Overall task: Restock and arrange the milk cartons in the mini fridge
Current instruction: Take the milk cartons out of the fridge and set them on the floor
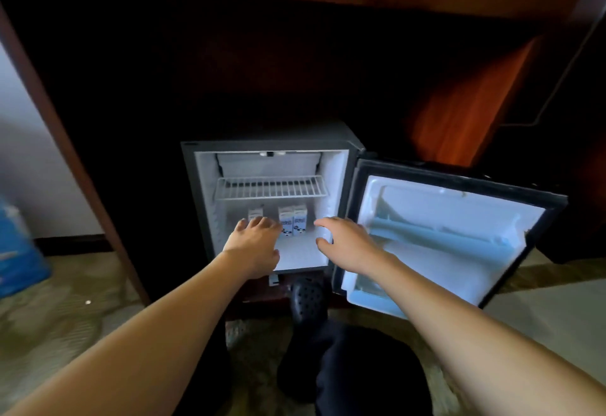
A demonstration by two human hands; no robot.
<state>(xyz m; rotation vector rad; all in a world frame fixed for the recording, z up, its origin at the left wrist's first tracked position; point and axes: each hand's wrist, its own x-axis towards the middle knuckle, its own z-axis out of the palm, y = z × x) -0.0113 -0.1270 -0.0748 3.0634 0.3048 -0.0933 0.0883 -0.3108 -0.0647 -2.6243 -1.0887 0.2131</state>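
Mini fridge (188,186) found open; three milk cartons (292,220) stood upright below wire shelf (270,187); left hand (254,245) grip spread before leftmost carton (255,213), contact unclear; right hand (347,243) grip spread, nothing held

Three milk cartons (286,223); one mini fridge (269,146); two hands (254,245)
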